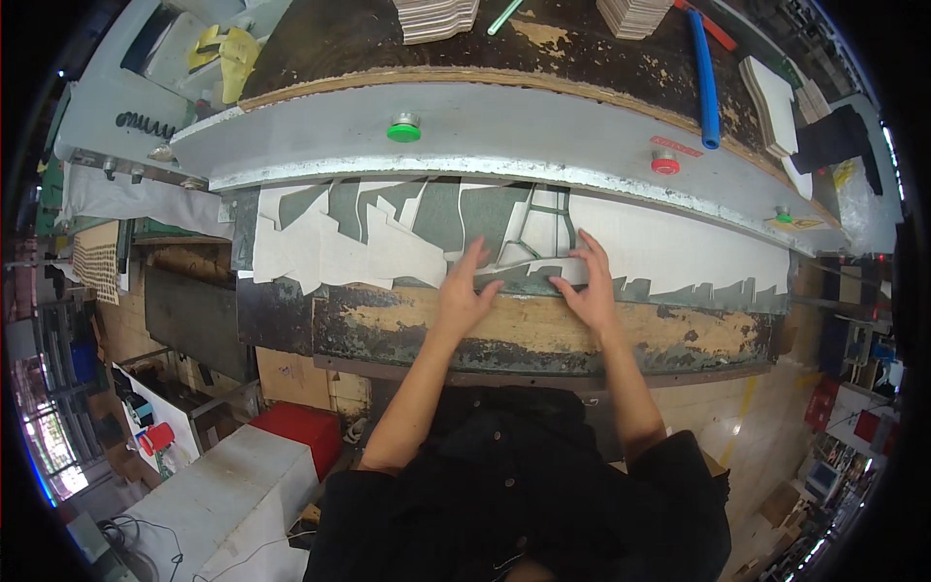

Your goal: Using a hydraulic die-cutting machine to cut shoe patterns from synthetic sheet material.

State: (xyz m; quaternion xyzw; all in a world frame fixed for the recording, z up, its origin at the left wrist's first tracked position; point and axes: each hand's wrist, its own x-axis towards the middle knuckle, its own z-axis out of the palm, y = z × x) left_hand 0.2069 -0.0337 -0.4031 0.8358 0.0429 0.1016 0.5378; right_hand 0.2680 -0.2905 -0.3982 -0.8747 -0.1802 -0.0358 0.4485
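A narrow cutting die [557, 229], a green-edged metal outline with crossbars, lies on white sheet material [659, 247] under the press beam. My left hand [465, 296] is to the left of the die's near end, fingers stretched forward over the sheet and thumb apart. On the other side, my right hand [592, 288] reaches forward with fingers and thumb spread, its fingertips close to the die's right edge. Whether either hand touches the die is hard to tell. Dark green gaps of cut-out shapes show around the die and along the sheet's jagged near edge.
The grey press beam [543, 136] spans just beyond my hands, bearing a green button [403, 130] and a red button [664, 162]. Stacks of cut pieces [436, 19] and a blue tube [705, 82] sit on top. A worn wooden ledge [543, 328] runs in front of me.
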